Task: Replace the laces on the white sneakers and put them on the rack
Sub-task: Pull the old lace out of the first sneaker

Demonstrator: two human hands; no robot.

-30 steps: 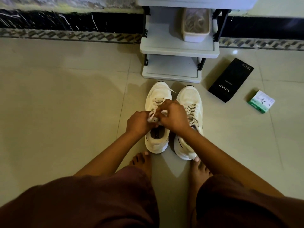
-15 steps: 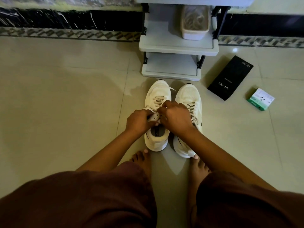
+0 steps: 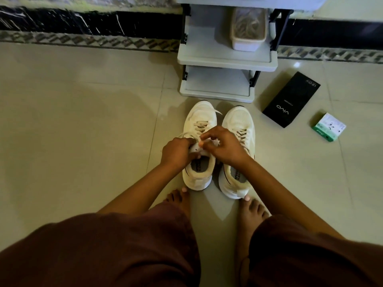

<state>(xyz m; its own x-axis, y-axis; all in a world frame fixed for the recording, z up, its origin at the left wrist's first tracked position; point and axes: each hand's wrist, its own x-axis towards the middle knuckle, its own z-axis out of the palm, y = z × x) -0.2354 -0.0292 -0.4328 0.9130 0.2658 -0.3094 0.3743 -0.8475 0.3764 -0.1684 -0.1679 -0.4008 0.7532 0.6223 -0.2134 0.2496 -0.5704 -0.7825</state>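
Two white sneakers stand side by side on the glossy beige tiled floor (image 3: 83,121), toes toward the rack (image 3: 223,59). The left sneaker (image 3: 200,121) has a smooth rounded toe, a padded collar and a grey insole; the right sneaker (image 3: 238,125) is the same shape, with flat laces crossed over its tongue. Both sit just short of the rack's lowest shelf, not on it.

Both hands meet over the left sneaker's upper eyelets. The left hand (image 3: 178,152) is curled, its fingers closed on the shoe's tongue and lace near the opening. The right hand (image 3: 223,148) reaches across from above the right sneaker, fingertips pinched on the flat white lace (image 3: 199,139) at the same spot. A loose lace end lies across the left toe, pointing right.

The rack is pale grey plastic with flat, rounded-edged shelves and black posts. On its middle shelf stands a translucent rectangular tub (image 3: 248,32) with tangled cord-like things inside; what they are is unclear.

Right of the sneakers lies a matte black oblong box (image 3: 292,100) with white lettering, and further right, well apart from it, a small green-and-white carton (image 3: 329,127). Behind the rack the wall base has a dark marbled band over a patterned strip.

The person's bare feet stand just behind the heels of the sneakers, and dark maroon cloth covers the knees.
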